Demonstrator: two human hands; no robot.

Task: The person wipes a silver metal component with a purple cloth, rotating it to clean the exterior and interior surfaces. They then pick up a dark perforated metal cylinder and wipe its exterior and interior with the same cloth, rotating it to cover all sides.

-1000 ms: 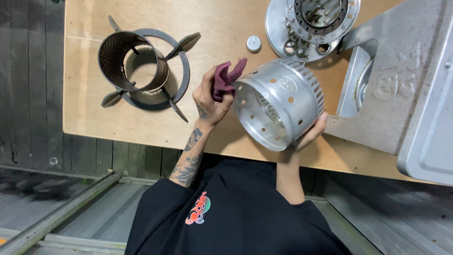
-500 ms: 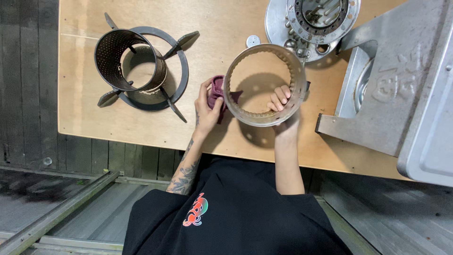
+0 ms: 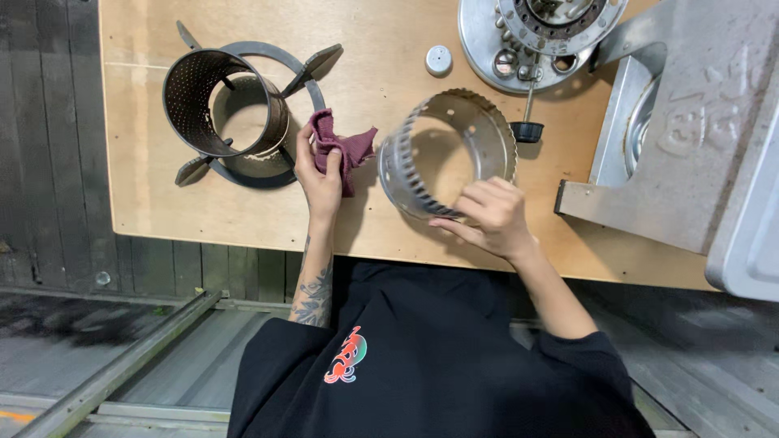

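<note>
Gripping a crumpled maroon cloth, the left hand sits on the wooden tabletop, fingers clenched round the rag, just right of the dark perforated cylinder. That cylinder stands upright inside a black ring stand w/ flat arms, upper left of the table. Right hand grasps the near rim of a shiny perforated metal ring, thumb & fingers pinching the wall; ring stands on the table w/ its open end facing up, scalloped edge on top, wood visible through the middle. Ring is mid-table, btwn cloth and the grey metal casing at right. Cloth & ring sit just beside each other, whether touching can't tell. Above the ring: small round silver cap lying alone on the wood, and a round silver burner base w/ a black knob on a rod pointing toward the ring. Person wears a black tee, forearm tattooed.
</note>
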